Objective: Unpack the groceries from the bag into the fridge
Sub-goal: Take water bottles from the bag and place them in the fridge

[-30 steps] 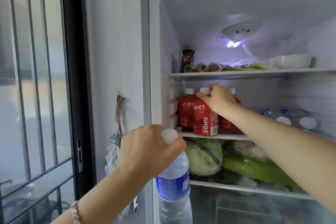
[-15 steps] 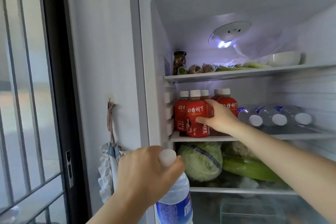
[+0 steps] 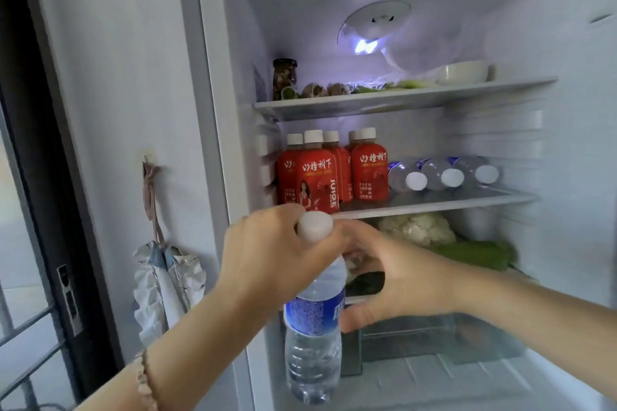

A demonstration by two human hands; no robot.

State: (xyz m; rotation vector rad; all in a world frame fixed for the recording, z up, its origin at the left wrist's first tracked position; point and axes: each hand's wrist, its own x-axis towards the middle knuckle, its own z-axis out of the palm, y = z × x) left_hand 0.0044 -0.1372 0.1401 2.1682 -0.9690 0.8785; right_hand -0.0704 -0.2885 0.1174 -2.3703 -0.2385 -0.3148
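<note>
Water bottle (image 3: pixel 314 310): upright, in the air at the fridge (image 3: pixel 213 77) opening, hanging from my left grip (image 3: pixel 277 257), not yet on any shelf. Left grip is closed round the neck just under the white cap (image 3: pixel 315 226) and looks to carry the full weight. Right grip (image 3: pixel 394 280) is just right of it, spread wide, thumb against the label edge, fingers behind the shoulder; whether it has closed on the bottle I cannot tell. Above and beyond both grips is the middle shelf (image 3: pixel 434 202), with red juice bottles (image 3: pixel 334 173) standing straight ahead and three water bottles lying (image 3: pixel 444 173) caps outward, up and to the right. Judgement: hand-over step, then lay this one beside the lying three. To do it well: seat the right grip fully on the label band before the left lets go, tip the bottle level, feed it base first, clear of the juice bottles. Risk: a neck-only hold may slip.
</note>
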